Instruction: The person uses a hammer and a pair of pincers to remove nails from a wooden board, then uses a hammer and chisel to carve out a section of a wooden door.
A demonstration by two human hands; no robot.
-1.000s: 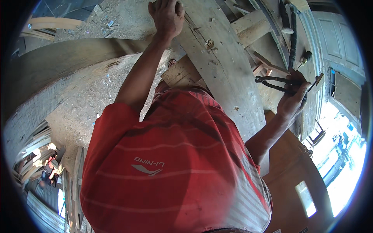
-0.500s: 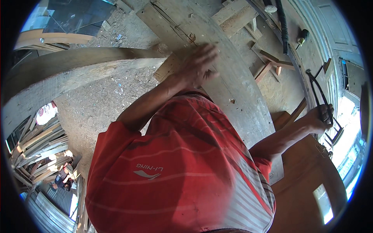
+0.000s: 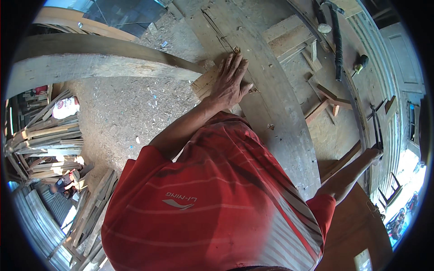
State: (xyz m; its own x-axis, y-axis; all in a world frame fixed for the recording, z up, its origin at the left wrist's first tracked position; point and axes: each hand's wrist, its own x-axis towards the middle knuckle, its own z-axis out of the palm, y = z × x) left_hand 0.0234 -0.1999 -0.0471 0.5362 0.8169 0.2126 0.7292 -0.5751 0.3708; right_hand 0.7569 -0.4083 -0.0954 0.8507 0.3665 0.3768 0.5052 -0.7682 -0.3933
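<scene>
My left hand (image 3: pixel 229 83) lies flat with fingers spread on a wide wooden board (image 3: pixel 282 122). Under and beside its palm is a small wood block (image 3: pixel 203 85), close to the end of a long curved timber (image 3: pixel 104 65). At the far right, my right hand (image 3: pixel 374 155) is at the lower ends of the handles of dark long-handled pincers (image 3: pixel 376 124). It looks closed round them, though its fingers are mostly hidden. The pincers' head points away from me, beside the curved wooden strip on the bench.
A hammer (image 3: pixel 338 45) and a black-and-yellow screwdriver (image 3: pixel 361 64) lie at the upper right. Joined wood pieces (image 3: pixel 327 101) rest beyond the board. Stacked timber (image 3: pixel 49 135) and a person (image 3: pixel 67 184) are at the left. A brown panel (image 3: pixel 357 226) stands lower right.
My left hand, blurred before, has settled flat on the board. My right arm has stretched further out with the pincers. The whole view has shifted slightly.
</scene>
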